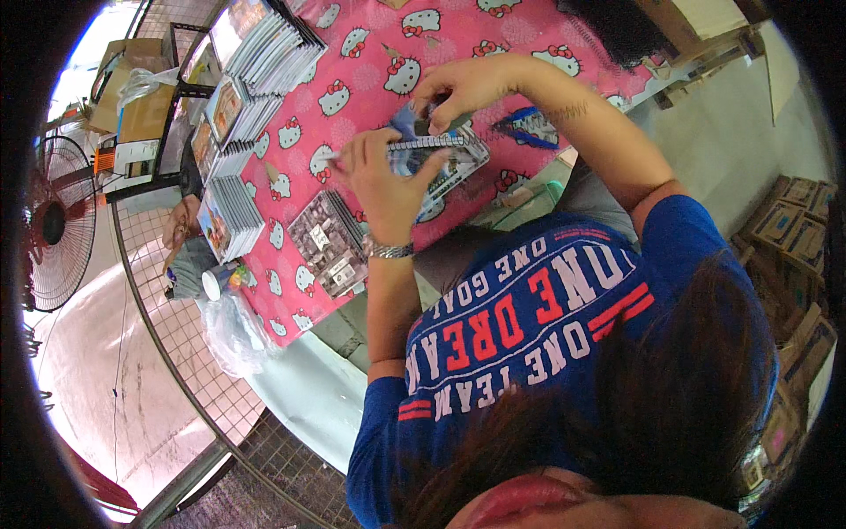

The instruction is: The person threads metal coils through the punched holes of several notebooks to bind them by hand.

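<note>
A spiral notebook (467,163) with a picture cover lies at a slant near the table's front edge, partly covered by both hands. My left hand (383,181) grips its left side, fingers over the far edge and thumb across the cover. At the notebook's far side is my right hand (458,93), its fingers curled in a pinch; what they hold is hidden. A row of binding loops crosses the notebook, and a thin dark coil (483,138) runs out rightward toward my right forearm. Beside it lies a blue-edged item (533,128) I cannot identify.
Another picture-covered spiral notebook (328,245) lies left of my left wrist. Notebook stacks (231,216) line the table's left edge. Dark coils (612,31) are heaped at the far right. A fan (55,223) stands at left; cardboard boxes (787,229) are stacked at right.
</note>
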{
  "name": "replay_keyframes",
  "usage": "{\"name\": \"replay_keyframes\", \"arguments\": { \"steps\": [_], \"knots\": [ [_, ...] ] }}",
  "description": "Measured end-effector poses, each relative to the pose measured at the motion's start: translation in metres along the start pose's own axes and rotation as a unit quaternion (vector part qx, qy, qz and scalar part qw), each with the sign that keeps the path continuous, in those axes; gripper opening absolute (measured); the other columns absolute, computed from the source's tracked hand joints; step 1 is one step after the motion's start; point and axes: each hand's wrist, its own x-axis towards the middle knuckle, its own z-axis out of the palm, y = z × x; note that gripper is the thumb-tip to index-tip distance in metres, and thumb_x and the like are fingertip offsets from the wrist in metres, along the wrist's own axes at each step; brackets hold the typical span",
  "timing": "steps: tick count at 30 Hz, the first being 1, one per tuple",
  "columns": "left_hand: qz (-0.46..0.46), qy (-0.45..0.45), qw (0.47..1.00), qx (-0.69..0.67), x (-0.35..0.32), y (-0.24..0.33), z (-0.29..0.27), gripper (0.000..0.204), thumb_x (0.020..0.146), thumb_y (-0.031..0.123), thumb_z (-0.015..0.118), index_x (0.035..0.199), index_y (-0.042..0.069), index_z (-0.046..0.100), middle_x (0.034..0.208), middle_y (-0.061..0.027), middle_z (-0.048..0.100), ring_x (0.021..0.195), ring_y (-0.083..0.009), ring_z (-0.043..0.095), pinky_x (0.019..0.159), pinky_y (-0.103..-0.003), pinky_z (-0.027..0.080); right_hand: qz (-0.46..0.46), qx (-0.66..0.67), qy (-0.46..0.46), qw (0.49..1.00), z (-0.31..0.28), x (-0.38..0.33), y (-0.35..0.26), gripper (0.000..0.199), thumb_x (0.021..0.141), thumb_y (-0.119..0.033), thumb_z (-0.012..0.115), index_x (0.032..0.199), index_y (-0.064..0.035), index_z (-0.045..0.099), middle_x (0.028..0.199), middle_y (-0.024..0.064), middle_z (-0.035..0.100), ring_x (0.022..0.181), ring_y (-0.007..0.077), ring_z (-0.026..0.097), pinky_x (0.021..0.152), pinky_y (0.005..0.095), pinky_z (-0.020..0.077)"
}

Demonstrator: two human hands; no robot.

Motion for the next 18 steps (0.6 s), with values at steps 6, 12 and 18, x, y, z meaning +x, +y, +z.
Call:
{"name": "replay_keyframes", "arguments": {
  "steps": [6,12,18],
  "knots": [
    [0.016,0.008,0.999,-0.027,-0.005,-0.043,-0.003,0.045,0.056,0.038,0.087,0.086,0.012,0.065,0.093,-0.0049,0.058,0.098,-0.0279,0.050,0.089,-0.044,0.035,-0.039,-0.056,0.006,0.998,0.002,0.019,-0.027,0.049,0.080,-0.038,0.071,0.111,-0.0008,0.062,0.112,0.0067,0.061,0.099,0.0169,0.057,0.087,0.0304,0.0450],
    [-0.001,0.009,0.999,-0.036,-0.008,-0.038,-0.002,0.045,0.055,0.036,0.088,0.084,0.011,0.064,0.089,-0.0057,0.058,0.097,-0.0288,0.050,0.088,-0.043,0.036,0.003,-0.004,-0.040,0.999,0.002,0.021,-0.027,0.068,0.075,-0.048,0.070,0.119,0.0015,0.057,0.114,0.0100,0.060,0.109,0.0172,0.057,0.095,0.0310,0.0449],
    [-0.015,0.025,0.999,-0.040,-0.012,-0.033,-0.006,0.048,0.055,0.038,0.089,0.083,0.009,0.063,0.090,-0.0065,0.058,0.098,-0.0295,0.050,0.089,-0.044,0.035,-0.118,0.089,-0.042,0.988,0.009,0.017,-0.035,0.051,0.080,-0.036,0.070,0.119,-0.0044,0.061,0.113,0.0051,0.061,0.102,0.0164,0.056,0.090,0.0319,0.0437]
  ]
}}
